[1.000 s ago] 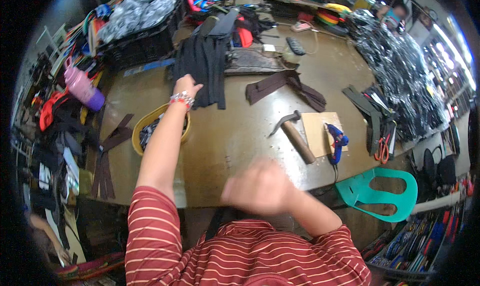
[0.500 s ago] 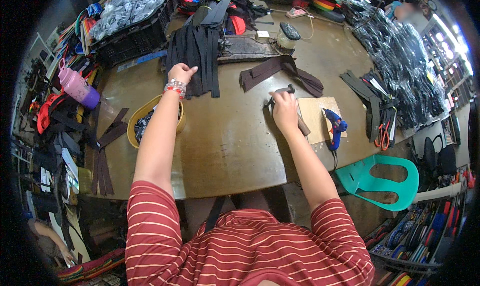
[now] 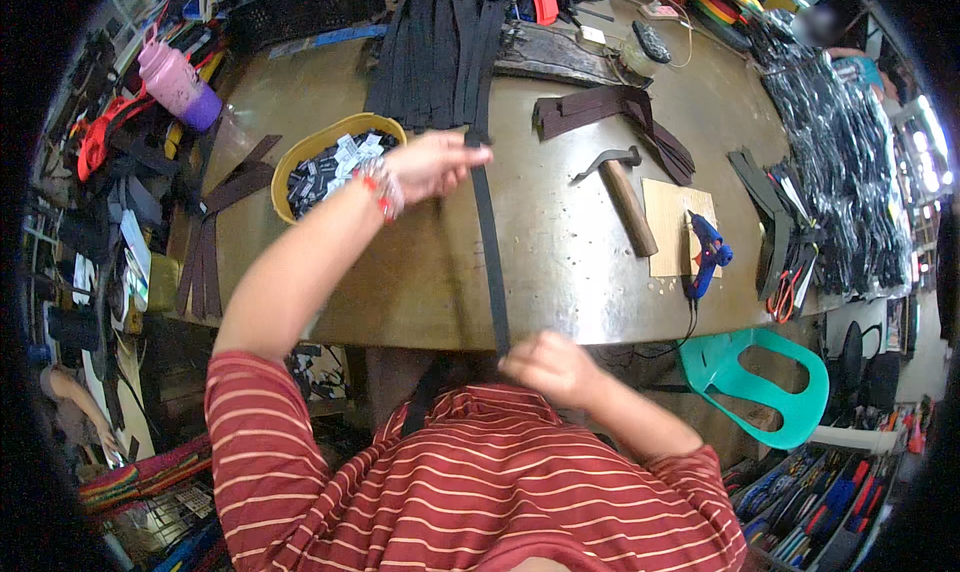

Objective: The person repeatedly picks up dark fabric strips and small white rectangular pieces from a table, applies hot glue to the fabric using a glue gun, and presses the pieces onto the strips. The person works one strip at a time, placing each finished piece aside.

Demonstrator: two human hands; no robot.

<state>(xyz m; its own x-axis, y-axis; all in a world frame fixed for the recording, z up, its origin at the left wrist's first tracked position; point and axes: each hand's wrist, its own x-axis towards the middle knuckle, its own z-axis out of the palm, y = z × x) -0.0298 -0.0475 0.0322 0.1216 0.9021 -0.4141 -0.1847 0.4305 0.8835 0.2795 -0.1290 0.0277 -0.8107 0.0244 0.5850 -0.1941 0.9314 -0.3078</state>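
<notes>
A black webbing strap (image 3: 491,257) runs taut down across the table between my two hands. My left hand (image 3: 440,164) pinches it near its upper part, below the hanging ends of a bundle of black straps (image 3: 430,62). At the table's near edge, my right hand (image 3: 556,369) is closed on the strap's lower end, slightly blurred. Right of the strap lies a hammer (image 3: 628,207) with a wooden handle and dark metal head, touched by neither hand. A yellow basket (image 3: 283,197) of small black and white labels (image 3: 335,162) sits beside my left forearm.
To the right, a blue glue gun (image 3: 706,257) rests on a cardboard piece (image 3: 668,262), near orange-handled scissors (image 3: 783,297) and dark straps (image 3: 765,212). Brown straps (image 3: 600,107) lie farther back. A green chair (image 3: 800,412) stands by the right edge; a pink-purple bottle (image 3: 178,84) is at left.
My right hand has let go of the hammer and moved down to the strap's lower end. My left hand has drawn one strap from the bundle toward me. The view has shifted.
</notes>
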